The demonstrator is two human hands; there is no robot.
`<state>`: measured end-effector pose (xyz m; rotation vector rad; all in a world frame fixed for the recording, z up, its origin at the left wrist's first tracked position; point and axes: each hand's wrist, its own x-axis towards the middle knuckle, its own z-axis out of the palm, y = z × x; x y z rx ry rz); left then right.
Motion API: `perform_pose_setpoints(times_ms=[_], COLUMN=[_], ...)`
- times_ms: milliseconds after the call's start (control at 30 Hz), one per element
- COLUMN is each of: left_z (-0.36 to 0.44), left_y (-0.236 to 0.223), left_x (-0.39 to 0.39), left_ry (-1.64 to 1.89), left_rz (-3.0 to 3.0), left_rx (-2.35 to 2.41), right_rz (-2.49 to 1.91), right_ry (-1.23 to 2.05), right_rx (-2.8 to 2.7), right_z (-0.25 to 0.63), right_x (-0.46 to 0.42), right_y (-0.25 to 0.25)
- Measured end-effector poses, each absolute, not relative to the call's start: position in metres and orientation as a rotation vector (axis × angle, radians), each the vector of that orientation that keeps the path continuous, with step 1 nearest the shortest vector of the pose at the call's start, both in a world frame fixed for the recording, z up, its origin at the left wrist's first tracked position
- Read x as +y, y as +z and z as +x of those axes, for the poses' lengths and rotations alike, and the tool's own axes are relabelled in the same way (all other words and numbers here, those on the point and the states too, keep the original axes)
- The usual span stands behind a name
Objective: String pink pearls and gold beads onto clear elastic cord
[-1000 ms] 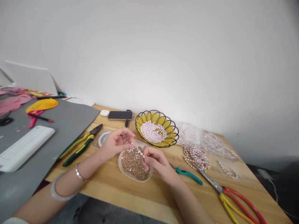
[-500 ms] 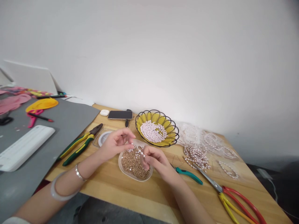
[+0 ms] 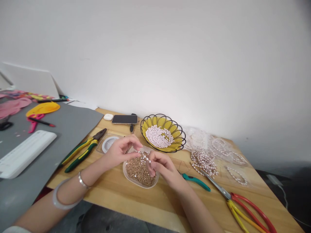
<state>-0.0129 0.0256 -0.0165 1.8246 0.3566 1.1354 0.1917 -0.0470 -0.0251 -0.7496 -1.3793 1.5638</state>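
Above a white plastic tub (image 3: 127,180) full of small gold beads (image 3: 137,171), my two hands face each other, fingertips close together. My right hand (image 3: 161,165) pinches a short string of pearly white beads (image 3: 147,159), whose free end points toward the left. A small pale bead shows at the fingertips of my left hand (image 3: 125,149), with thumb and forefinger nearly together. Some white beads also lie among the gold ones. Behind the tub, a yellow basket with a black wire rim (image 3: 178,133) holds loose pearly beads (image 3: 159,136).
Pliers (image 3: 85,149) and a spool (image 3: 109,144) lie left; a phone (image 3: 125,119) is behind. On the right are a teal-handled tool (image 3: 196,182), bead strands (image 3: 204,163), plastic bags (image 3: 199,139) and large scissors (image 3: 228,195). A white power strip (image 3: 28,153) rests on the grey mat (image 3: 80,119).
My left hand has come slightly right and down, bringing its fingertips closer to the bead string. The right hand has barely moved and keeps its pinch.
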Motion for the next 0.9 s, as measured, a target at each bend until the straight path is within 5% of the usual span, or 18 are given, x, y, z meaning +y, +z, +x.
perform_pose_setpoints(times_ms=[567,900], left_z=[-0.015,-0.011], left_y=[-0.019,-0.033], left_x=[0.026,0.028], left_ry=[1.105,0.422], left_rz=[1.794,2.593], left_rx=[0.567,0.302], right_rz=[-0.75,-0.7], right_ry=[1.421,1.315], right_rx=[-1.431,-1.378], right_z=[0.189,0.191], right_x=[-0.047,-0.044], right_y=[-0.028,-0.03])
